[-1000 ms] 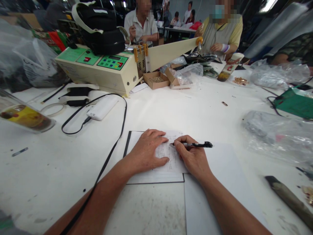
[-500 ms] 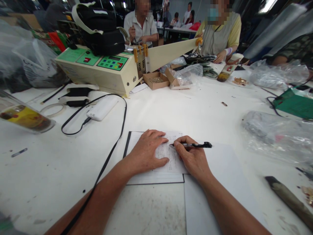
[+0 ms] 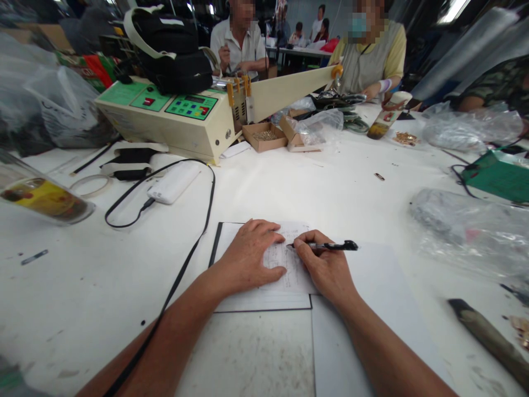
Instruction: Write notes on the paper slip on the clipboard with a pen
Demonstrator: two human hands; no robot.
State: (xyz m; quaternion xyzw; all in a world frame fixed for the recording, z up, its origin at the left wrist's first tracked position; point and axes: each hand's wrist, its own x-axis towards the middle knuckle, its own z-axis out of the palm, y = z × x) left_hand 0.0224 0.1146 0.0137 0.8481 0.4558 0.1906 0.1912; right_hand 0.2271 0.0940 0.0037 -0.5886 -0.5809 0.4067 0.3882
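An open notebook (image 3: 264,302) with dark cover edges lies on the white table in front of me, its page covered in handwriting. My left hand (image 3: 250,256) rests flat on that page, thumb and fingers apart, hiding part of the writing. A black pen (image 3: 330,246) is pinched in my right hand (image 3: 328,270), its tip at the page near the middle of the writing. Under my right forearm, beside the notebook, lies a blank white sheet (image 3: 384,286). A black cable (image 3: 194,248) crosses over my left forearm.
A white power bank (image 3: 173,182) is plugged into the cable. Behind it stands a cream machine (image 3: 165,127) carrying a black bag (image 3: 169,55). Small metal parts fill a cardboard box (image 3: 264,138). Plastic bags (image 3: 467,231) and a green box (image 3: 500,173) lie rightward. Two people sit across the table.
My hands and the pen stay almost in place. Across the table, the masked person's hand has shifted slightly. The view has moved a little.
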